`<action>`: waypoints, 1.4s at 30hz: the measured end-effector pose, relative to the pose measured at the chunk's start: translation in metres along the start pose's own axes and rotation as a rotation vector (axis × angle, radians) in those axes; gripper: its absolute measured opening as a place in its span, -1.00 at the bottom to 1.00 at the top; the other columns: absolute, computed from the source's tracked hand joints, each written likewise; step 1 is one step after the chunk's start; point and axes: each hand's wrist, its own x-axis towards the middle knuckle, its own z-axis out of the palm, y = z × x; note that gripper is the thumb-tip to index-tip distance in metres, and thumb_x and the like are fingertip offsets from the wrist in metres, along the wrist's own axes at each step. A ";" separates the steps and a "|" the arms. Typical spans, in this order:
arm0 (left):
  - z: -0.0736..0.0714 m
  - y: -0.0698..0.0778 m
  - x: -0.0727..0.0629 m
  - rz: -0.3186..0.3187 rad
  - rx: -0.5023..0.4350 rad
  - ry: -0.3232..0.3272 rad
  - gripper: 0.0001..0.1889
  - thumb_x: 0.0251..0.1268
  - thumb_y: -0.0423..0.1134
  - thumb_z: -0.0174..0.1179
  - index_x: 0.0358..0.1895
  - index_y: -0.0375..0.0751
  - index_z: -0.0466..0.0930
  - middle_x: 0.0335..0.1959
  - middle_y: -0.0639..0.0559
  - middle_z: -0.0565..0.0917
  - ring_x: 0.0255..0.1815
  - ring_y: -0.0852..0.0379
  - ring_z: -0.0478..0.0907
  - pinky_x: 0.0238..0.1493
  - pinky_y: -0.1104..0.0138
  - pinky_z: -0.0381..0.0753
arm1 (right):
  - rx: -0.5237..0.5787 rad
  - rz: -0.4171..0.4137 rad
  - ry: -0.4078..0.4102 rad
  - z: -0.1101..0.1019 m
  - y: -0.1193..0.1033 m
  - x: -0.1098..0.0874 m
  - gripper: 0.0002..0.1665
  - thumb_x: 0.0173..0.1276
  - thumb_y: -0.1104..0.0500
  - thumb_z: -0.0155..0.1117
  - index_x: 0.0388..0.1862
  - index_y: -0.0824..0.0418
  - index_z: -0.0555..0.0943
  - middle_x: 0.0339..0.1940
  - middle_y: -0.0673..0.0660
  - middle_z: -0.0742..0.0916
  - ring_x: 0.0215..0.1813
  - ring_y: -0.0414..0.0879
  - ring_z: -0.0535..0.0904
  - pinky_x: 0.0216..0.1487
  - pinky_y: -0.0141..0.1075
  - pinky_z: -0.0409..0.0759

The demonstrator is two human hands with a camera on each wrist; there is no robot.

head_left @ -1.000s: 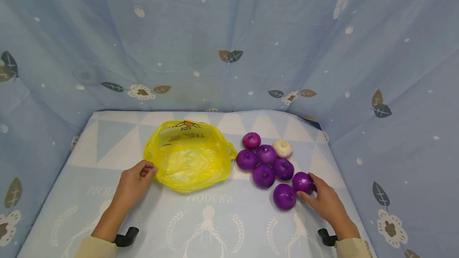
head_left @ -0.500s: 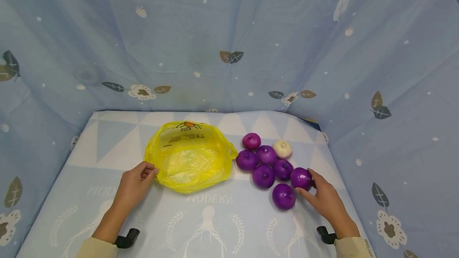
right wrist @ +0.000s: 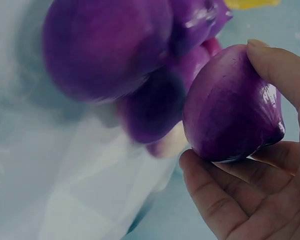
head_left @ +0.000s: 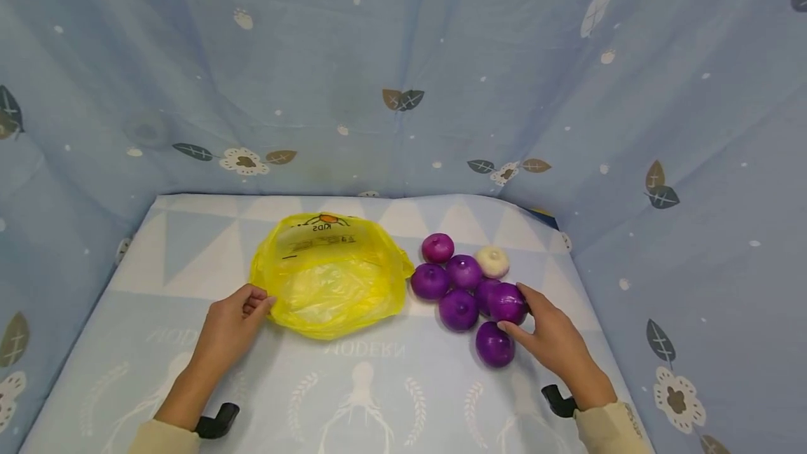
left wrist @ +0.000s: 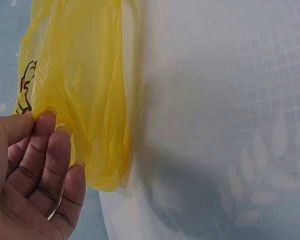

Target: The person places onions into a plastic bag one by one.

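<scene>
A yellow plastic bag (head_left: 337, 293) lies with its mouth spread wide on the left half of the table. My left hand (head_left: 236, 321) pinches the bag's near left rim between thumb and fingertips, as the left wrist view also shows. On the right, my right hand (head_left: 555, 335) holds a glossy purple onion (right wrist: 232, 107) between thumb and fingers. In the head view that onion overlaps another purple onion behind it. Just in front of it sits one more purple onion (head_left: 494, 345). Several others cluster to its left, among them a smaller reddish one (head_left: 438, 248).
A pale, cream-coloured bulb (head_left: 492, 262) sits at the back of the cluster. The table (head_left: 366, 398) has a patterned blue and white cover. Blue printed curtains (head_left: 340, 76) enclose its back and sides.
My right hand has moved left and slightly away from me with the purple onion, now over the cluster's edge. The left hand keeps its pinch on the bag.
</scene>
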 end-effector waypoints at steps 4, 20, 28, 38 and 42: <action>-0.001 0.000 -0.001 -0.007 0.004 -0.015 -0.80 0.51 -0.14 0.33 -0.15 -0.22 0.63 -0.35 0.06 0.67 -0.37 0.14 0.54 -0.35 0.35 0.54 | -0.003 -0.028 -0.013 -0.001 -0.013 0.002 0.02 0.33 -0.09 0.57 0.56 0.36 0.32 0.41 0.35 0.57 0.31 0.26 0.60 0.24 0.18 0.57; -0.003 0.000 -0.001 -0.022 0.019 -0.018 -0.79 0.51 -0.13 0.33 -0.15 -0.22 0.62 -0.36 0.07 0.65 -0.36 0.13 0.53 -0.35 0.32 0.54 | -0.070 -0.274 -0.013 -0.007 -0.064 0.032 0.00 0.32 -0.15 0.57 0.54 0.31 0.37 0.38 0.28 0.61 0.27 0.22 0.64 0.16 0.11 0.65; -0.001 -0.002 -0.001 -0.011 0.014 -0.017 -0.82 0.49 -0.19 0.35 -0.15 -0.24 0.62 -0.36 0.05 0.66 -0.38 0.13 0.52 -0.35 0.32 0.55 | -0.110 -0.395 -0.048 -0.010 -0.097 0.054 0.00 0.28 -0.18 0.59 0.52 0.24 0.40 0.32 0.20 0.65 0.22 0.10 0.67 0.15 0.05 0.68; -0.002 -0.002 -0.002 -0.007 0.001 -0.032 -0.87 0.48 -0.26 0.33 -0.16 -0.26 0.62 -0.35 0.03 0.66 -0.36 0.11 0.53 -0.32 0.28 0.57 | -0.135 -0.561 -0.053 -0.004 -0.122 0.074 -0.04 0.27 -0.15 0.61 0.50 0.23 0.43 0.32 0.17 0.67 0.19 0.02 0.69 0.18 -0.09 0.67; -0.003 -0.002 -0.002 -0.012 -0.003 -0.033 -0.89 0.47 -0.28 0.32 -0.17 -0.25 0.60 -0.34 0.04 0.66 -0.36 0.12 0.54 -0.30 0.26 0.57 | -0.147 -0.613 -0.072 0.002 -0.133 0.081 -0.07 0.28 -0.15 0.59 0.47 0.23 0.44 0.29 0.16 0.68 0.21 0.00 0.68 0.22 -0.13 0.64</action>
